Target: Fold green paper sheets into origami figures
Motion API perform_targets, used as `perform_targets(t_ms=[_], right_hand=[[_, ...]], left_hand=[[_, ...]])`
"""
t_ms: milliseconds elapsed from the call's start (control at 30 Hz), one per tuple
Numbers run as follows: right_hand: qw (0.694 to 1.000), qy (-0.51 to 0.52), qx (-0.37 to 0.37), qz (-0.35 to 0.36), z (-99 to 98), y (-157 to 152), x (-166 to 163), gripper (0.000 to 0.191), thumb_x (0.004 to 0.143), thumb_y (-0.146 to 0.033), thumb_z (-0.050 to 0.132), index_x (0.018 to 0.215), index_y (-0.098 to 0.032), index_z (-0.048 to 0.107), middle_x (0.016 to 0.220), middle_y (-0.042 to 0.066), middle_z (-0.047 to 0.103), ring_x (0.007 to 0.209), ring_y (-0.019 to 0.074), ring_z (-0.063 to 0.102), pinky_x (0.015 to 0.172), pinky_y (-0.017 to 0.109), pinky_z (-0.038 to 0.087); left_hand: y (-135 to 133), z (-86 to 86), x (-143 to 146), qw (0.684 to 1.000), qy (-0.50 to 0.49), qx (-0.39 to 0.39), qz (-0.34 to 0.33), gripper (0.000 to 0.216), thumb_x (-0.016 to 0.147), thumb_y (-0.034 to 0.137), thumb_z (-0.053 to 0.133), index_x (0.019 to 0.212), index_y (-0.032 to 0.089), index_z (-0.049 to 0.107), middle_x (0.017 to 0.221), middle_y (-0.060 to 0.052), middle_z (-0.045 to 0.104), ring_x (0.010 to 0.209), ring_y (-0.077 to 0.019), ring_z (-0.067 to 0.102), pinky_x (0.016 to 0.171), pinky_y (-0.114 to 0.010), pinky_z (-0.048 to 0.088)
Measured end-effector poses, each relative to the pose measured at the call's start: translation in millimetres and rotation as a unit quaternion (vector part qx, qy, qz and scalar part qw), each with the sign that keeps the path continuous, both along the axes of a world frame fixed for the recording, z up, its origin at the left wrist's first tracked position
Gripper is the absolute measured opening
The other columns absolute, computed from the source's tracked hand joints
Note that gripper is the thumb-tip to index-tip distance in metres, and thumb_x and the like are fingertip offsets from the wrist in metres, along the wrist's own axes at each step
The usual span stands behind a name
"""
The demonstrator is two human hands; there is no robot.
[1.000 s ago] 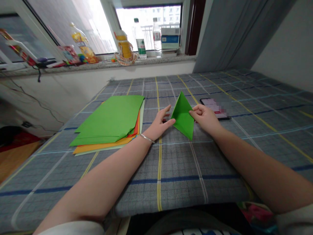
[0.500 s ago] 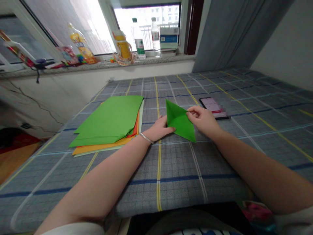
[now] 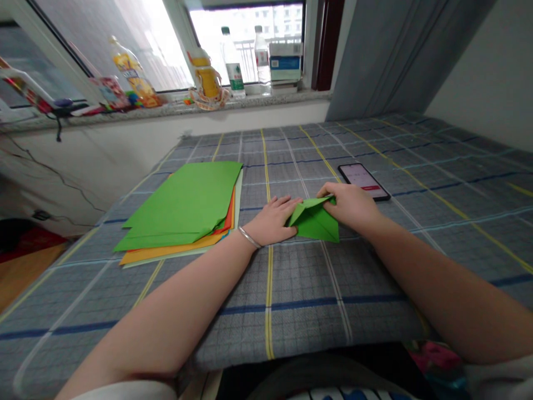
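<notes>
A folded sheet of green origami paper [image 3: 315, 223] lies on the plaid cover [image 3: 291, 311], between my hands. Its upper point is bent down and over, forming a low flap. My right hand [image 3: 348, 208] pinches the upper edge of that flap between thumb and fingers. My left hand [image 3: 272, 221] rests flat on the cover, its fingertips at the paper's left corner. A loose stack of coloured paper sheets [image 3: 179, 208], green on top with orange and yellow beneath, lies left of my left hand. A silver bangle [image 3: 249, 237] circles my left wrist.
A smartphone [image 3: 362, 181] lies on the cover beyond my right hand. Past the far edge, a windowsill [image 3: 175, 109] holds several plastic bottles and boxes. A grey curtain [image 3: 387, 55] hangs at the right, and a wall rises along the cover's right side.
The upright green point has been folded down, leaving the paper lower and flatter. My right hand has moved down onto the flap, and my left hand has shifted slightly up and right.
</notes>
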State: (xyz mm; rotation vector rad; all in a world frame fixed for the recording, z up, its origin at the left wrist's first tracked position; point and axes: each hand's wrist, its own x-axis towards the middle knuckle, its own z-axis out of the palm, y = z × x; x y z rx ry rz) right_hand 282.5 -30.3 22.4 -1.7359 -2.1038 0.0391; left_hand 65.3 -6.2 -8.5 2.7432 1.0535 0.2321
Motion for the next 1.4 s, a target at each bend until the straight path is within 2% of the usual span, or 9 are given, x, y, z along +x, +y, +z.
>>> perform_targets(t_ms=[100, 233, 367, 467, 667, 900, 1033, 1200, 1400], right_hand=[[0.999, 0.034, 0.002, -0.016, -2.2, 2.4, 1.7, 0.017, 0.079, -0.024, 0.057, 0.09, -0.026, 0.07, 0.085, 0.004, 0.073, 0.076, 0.0218, 0.063, 0.06, 0.03, 0.038], [0.993, 0.119, -0.002, -0.004, -9.1, 7.6, 1.4, 0.013, 0.082, -0.025, 0.057, 0.09, -0.023, 0.067, 0.087, 0.004, 0.073, 0.077, 0.0207, 0.064, 0.064, 0.03, 0.042], [0.992, 0.123, -0.005, 0.009, -16.1, 11.2, -0.4, 0.011, 0.085, -0.03, 0.057, 0.088, -0.022, 0.064, 0.085, 0.004, 0.071, 0.075, 0.0202, 0.062, 0.064, 0.03, 0.041], [0.995, 0.093, 0.005, 0.027, -17.6, 11.4, -1.6, 0.014, 0.087, -0.034, 0.057, 0.088, -0.022, 0.064, 0.087, 0.004, 0.07, 0.079, 0.0205, 0.062, 0.063, 0.03, 0.039], [0.998, 0.026, 0.046, 0.035, -12.4, 5.8, -5.8, 0.021, 0.091, -0.041, 0.052, 0.089, -0.022, 0.063, 0.086, 0.004, 0.069, 0.076, 0.0197, 0.061, 0.056, 0.029, 0.031], [0.997, 0.029, 0.069, 0.022, -7.6, 0.8, -10.0, 0.022, 0.093, -0.038, 0.049, 0.104, -0.024, 0.062, 0.093, 0.005, 0.071, 0.081, 0.0211, 0.062, 0.059, 0.03, 0.033], [0.995, -0.002, 0.104, -0.004, -7.3, 3.3, -9.3, 0.012, 0.09, -0.028, 0.05, 0.092, -0.022, 0.061, 0.091, 0.007, 0.068, 0.084, 0.0226, 0.061, 0.059, 0.031, 0.033], [0.998, -0.012, 0.049, -0.034, -9.4, 8.2, -2.2, 0.003, 0.081, -0.024, 0.056, 0.081, -0.023, 0.059, 0.082, 0.004, 0.066, 0.075, 0.0206, 0.058, 0.055, 0.03, 0.03], [0.995, -0.071, 0.014, 0.067, -11.4, 13.2, 9.9, 0.01, 0.075, -0.014, 0.057, 0.081, -0.021, 0.056, 0.093, 0.003, 0.062, 0.076, 0.0172, 0.056, 0.056, 0.028, 0.029]], left_hand=[[0.4, -1.4, 0.6, 0.998, -0.051, -0.002, 0.024, 0.052, 0.089, 0.029, 0.042, 0.14, 0.016, 0.043, 0.146, -0.012, 0.047, 0.138, -0.029, 0.039, 0.116, -0.056, 0.02], [2.4, -3.3, -0.1, 0.98, -0.166, -0.01, 0.107, 0.042, 0.098, 0.027, 0.029, 0.132, 0.018, 0.051, 0.121, -0.009, 0.067, 0.111, -0.0228, 0.061, 0.112, -0.05, 0.032], [5.1, -4.0, -1.7, 0.954, -0.259, -0.028, 0.146, 0.037, 0.098, 0.032, 0.035, 0.122, 0.017, 0.059, 0.113, -0.007, 0.069, 0.103, -0.0227, 0.064, 0.096, -0.037, 0.047], [8.9, -6.2, -3.0, 0.938, -0.306, -0.041, 0.158, 0.036, 0.097, 0.033, 0.038, 0.115, 0.016, 0.063, 0.108, -0.006, 0.071, 0.099, -0.0222, 0.065, 0.09, -0.034, 0.049], [12.4, -12.7, -3.7, 0.901, -0.401, -0.074, 0.149, 0.044, 0.092, 0.035, 0.048, 0.131, 0.015, 0.052, 0.118, -0.008, 0.066, 0.103, -0.0206, 0.063, 0.091, -0.032, 0.05], [7.9, -8.3, -0.6, 0.957, -0.248, 0.007, 0.148, 0.031, 0.093, 0.026, 0.038, 0.108, 0.016, 0.064, 0.093, -0.007, 0.07, 0.087, -0.0225, 0.064, 0.084, -0.036, 0.05], [10.2, -7.0, -1.5, 0.958, -0.244, 0.041, 0.148, 0.036, 0.092, 0.02, 0.038, 0.118, 0.017, 0.063, 0.098, -0.007, 0.071, 0.087, -0.0208, 0.064, 0.085, -0.034, 0.049], [11.5, -4.6, -7.5, 0.958, -0.162, 0.097, 0.217, 0.044, 0.086, 0.016, 0.045, 0.126, 0.021, 0.063, 0.085, -0.005, 0.072, 0.081, -0.0212, 0.064, 0.084, -0.037, 0.047], [5.7, 0.2, -12.4, 0.976, -0.002, 0.171, 0.138, 0.047, 0.088, 0.018, 0.045, 0.133, 0.026, 0.056, 0.1, -0.008, 0.073, 0.089, -0.0241, 0.062, 0.087, -0.039, 0.042]])
